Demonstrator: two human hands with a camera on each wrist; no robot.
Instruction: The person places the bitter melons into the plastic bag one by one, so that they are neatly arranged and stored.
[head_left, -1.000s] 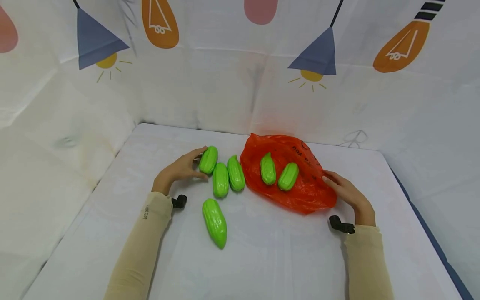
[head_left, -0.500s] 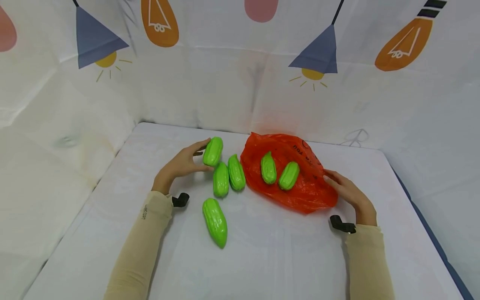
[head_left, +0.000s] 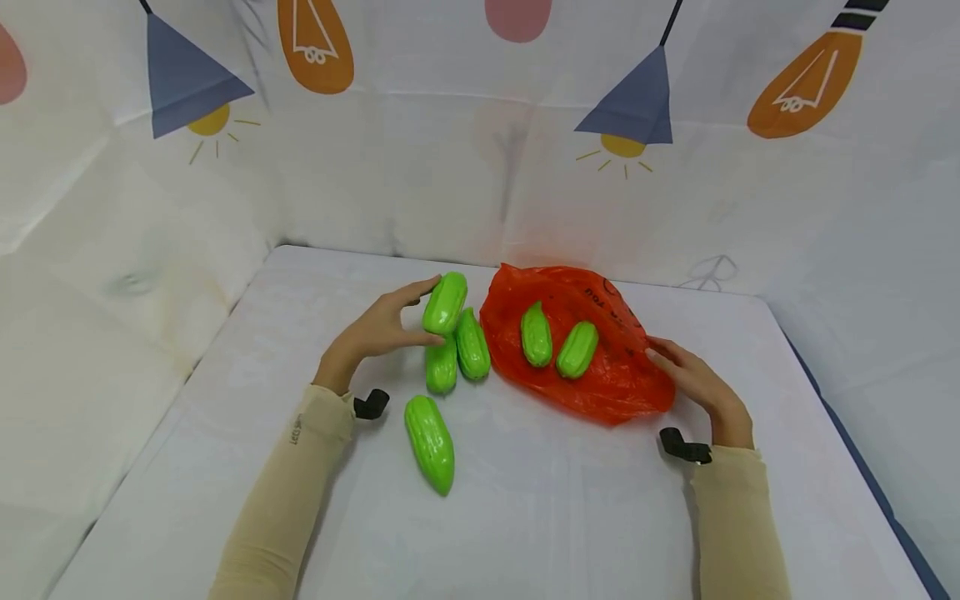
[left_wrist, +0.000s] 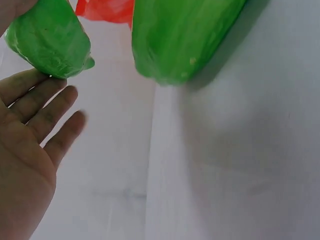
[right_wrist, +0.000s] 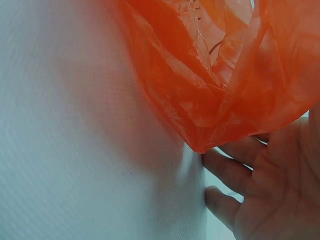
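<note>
Left hand (head_left: 381,327) moves toward frame middle, fingers pinching right-leaning green vegetable (head_left: 446,303); red bag (head_left: 600,398) farther right, edge pinched by right hand (head_left: 701,387).

Left arm: I am viewing a beige sleeve (head_left: 273,508), smooth and close-fitting, which is covering the forearm and ending in a slightly wrinkled cuff (head_left: 327,408). Small dark lettering (head_left: 296,431) is running along the fabric near this cuff; I am finding it too blurred to read. A black, angular wrist camera (head_left: 371,404) is protruding from the inner side. Right arm: I am noting a matching beige sleeve (head_left: 738,525), showing one plain colour, and a second black wrist camera (head_left: 684,446), bent in outline, jutting inward. The left hand (head_left: 382,327) and right hand (head_left: 699,382) are showing bare beyond the sleeves.
</note>
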